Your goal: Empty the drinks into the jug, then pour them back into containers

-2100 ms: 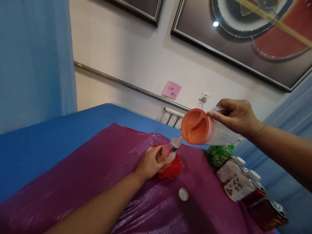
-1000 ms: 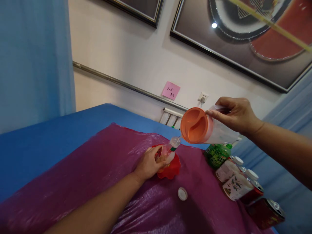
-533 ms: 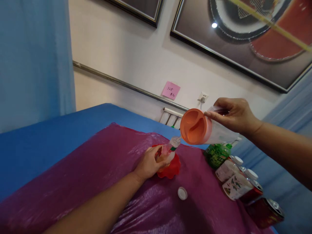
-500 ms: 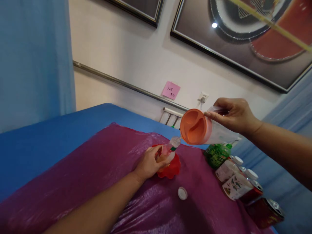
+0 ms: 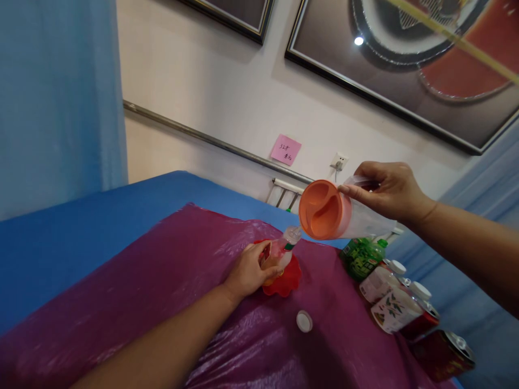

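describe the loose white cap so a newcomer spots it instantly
Start at the purple plastic sheet over the blue table. Nearer the camera than the red dish lies a white cap, flat on the sheet. Unlike the caps to its right, it sits on no bottle.

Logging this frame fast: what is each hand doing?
Left hand: closed around the small bottle.
Right hand: closed on the tilted orange-lidded jug.

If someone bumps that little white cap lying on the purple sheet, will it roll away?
The white cap lies flat, so a bump would probably slide it, not roll it. It looks small and light, and the purple plastic sheet looks shiny, so it may skid easily.
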`<state>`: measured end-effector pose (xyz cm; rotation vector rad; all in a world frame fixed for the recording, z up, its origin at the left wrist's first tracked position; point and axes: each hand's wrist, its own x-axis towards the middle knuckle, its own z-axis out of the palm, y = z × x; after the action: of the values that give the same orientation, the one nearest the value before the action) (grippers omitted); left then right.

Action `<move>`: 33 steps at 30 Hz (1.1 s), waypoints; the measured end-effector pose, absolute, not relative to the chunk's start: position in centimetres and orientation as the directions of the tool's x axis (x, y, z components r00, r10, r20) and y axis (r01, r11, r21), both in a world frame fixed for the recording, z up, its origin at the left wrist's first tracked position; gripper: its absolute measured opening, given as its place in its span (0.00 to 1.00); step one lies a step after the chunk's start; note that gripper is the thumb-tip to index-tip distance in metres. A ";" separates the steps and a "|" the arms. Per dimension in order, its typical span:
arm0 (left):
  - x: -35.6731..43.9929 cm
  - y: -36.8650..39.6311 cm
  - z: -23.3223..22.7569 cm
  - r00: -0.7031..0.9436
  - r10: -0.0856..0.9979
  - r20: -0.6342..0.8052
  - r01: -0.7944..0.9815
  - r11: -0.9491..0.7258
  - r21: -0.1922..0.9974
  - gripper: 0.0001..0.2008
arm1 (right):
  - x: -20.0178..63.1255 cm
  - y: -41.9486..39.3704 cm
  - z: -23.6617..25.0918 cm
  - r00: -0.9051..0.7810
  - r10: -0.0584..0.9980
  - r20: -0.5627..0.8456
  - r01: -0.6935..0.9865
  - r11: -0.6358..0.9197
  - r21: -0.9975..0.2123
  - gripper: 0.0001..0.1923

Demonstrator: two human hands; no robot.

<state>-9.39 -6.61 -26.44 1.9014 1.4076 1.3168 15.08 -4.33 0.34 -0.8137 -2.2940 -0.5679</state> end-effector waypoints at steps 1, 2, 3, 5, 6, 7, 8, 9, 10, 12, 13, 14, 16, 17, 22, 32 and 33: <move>-9.4 -6.6 -26.5 0.032 0.902 0.432 0.492 -0.390 0.778 0.31 | 15.1 -4.3 0.3 -0.612 0.400 0.682 0.673 0.716 0.184 0.25; -9.4 -6.6 -26.5 0.030 0.902 0.432 0.493 -0.389 0.778 0.31 | 15.2 -4.2 0.3 -0.614 0.399 0.681 0.672 0.717 0.186 0.25; -9.4 -6.6 -26.5 0.027 0.901 0.434 0.492 -0.390 0.778 0.30 | 15.3 -4.2 0.3 -0.616 0.397 0.680 0.670 0.719 0.188 0.25; -9.4 -6.6 -26.6 0.021 0.898 0.440 0.489 -0.393 0.779 0.31 | 15.3 -4.2 0.2 -0.620 0.392 0.680 0.665 0.722 0.190 0.25; -9.3 -6.6 -26.6 0.021 0.897 0.442 0.488 -0.395 0.778 0.31 | 15.3 -4.2 0.2 -0.620 0.391 0.680 0.664 0.724 0.190 0.25; -9.3 -6.5 -26.6 0.022 0.896 0.443 0.487 -0.397 0.778 0.31 | 15.3 -4.2 0.2 -0.620 0.389 0.681 0.662 0.725 0.189 0.24; -9.3 -6.5 -26.6 0.025 0.896 0.443 0.486 -0.398 0.778 0.30 | 15.2 -4.2 0.3 -0.621 0.389 0.680 0.660 0.727 0.187 0.24; -9.3 -6.5 -26.7 0.028 0.896 0.443 0.484 -0.400 0.778 0.30 | 15.2 -4.3 0.3 -0.622 0.390 0.679 0.658 0.730 0.184 0.24; -9.3 -6.5 -26.7 0.028 0.895 0.445 0.484 -0.402 0.778 0.30 | 15.1 -4.3 0.3 -0.623 0.391 0.677 0.657 0.732 0.181 0.24; -9.3 -6.5 -26.7 0.027 0.895 0.446 0.486 -0.401 0.777 0.30 | 14.9 -4.5 0.3 -0.622 0.397 0.675 0.657 0.734 0.174 0.24; -9.3 -6.5 -26.6 0.025 0.895 0.445 0.487 -0.400 0.776 0.31 | 14.9 -4.5 0.3 -0.620 0.401 0.675 0.659 0.732 0.171 0.25; -9.3 -6.5 -26.6 0.024 0.895 0.445 0.489 -0.399 0.776 0.31 | 14.8 -4.6 0.3 -0.617 0.405 0.674 0.662 0.730 0.168 0.25; -9.4 -6.5 -26.6 0.025 0.895 0.444 0.492 -0.398 0.774 0.32 | 14.7 -4.6 0.3 -0.612 0.416 0.673 0.671 0.723 0.163 0.25; -9.4 -6.5 -26.6 0.026 0.896 0.443 0.493 -0.397 0.774 0.33 | 14.7 -4.6 0.3 -0.610 0.421 0.671 0.675 0.720 0.161 0.26; -9.3 -6.6 -26.5 0.024 0.906 0.423 0.507 -0.376 0.776 0.33 | 14.3 -4.4 0.5 -0.617 0.444 0.650 0.678 0.719 0.152 0.26; -9.5 -6.4 -26.9 0.036 0.899 0.437 0.477 -0.400 0.783 0.33 | 13.0 -3.0 1.0 -0.671 0.468 0.575 0.657 0.734 0.170 0.25; -9.5 -6.3 -27.0 0.039 0.900 0.434 0.473 -0.400 0.785 0.33 | 12.9 -2.9 1.0 -0.681 0.464 0.566 0.652 0.736 0.181 0.26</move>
<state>-9.50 -6.31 -26.96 1.8934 1.3823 1.3240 12.93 -2.95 1.03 -0.8467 -2.4432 -0.5102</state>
